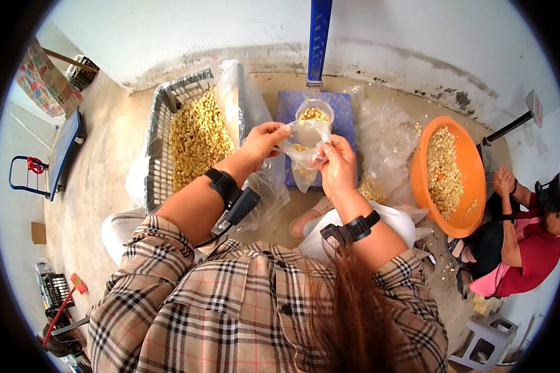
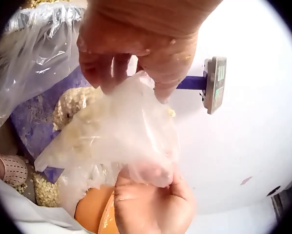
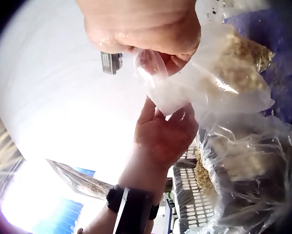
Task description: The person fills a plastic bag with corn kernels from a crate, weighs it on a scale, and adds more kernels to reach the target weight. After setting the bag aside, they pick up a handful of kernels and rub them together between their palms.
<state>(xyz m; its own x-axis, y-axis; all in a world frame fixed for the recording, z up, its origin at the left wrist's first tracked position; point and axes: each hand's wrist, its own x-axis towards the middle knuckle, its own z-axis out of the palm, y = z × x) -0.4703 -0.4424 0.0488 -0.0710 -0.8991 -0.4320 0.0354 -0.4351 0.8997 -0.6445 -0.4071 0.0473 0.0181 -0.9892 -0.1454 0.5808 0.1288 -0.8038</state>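
Between the two hands a clear plastic bag (image 1: 305,138) is stretched at its mouth, with some pale yellow kernels low in it. My left hand (image 1: 264,142) pinches one side of the rim; my right hand (image 1: 340,166) pinches the other. The left wrist view has the left hand (image 2: 138,48) above and the right hand (image 2: 153,202) below, the cloudy bag (image 2: 112,126) between them. Just beyond the bag, a round clear container (image 1: 315,112) of kernels stands on the blue scale platform (image 1: 344,102).
A lined crate (image 1: 158,133) heaped with kernels stands to the left. On the right are loose plastic bags (image 1: 386,133), an orange basin (image 1: 422,180) of kernels and a seated person in red (image 1: 532,255). The scale's blue post (image 1: 318,43) rises behind the platform.
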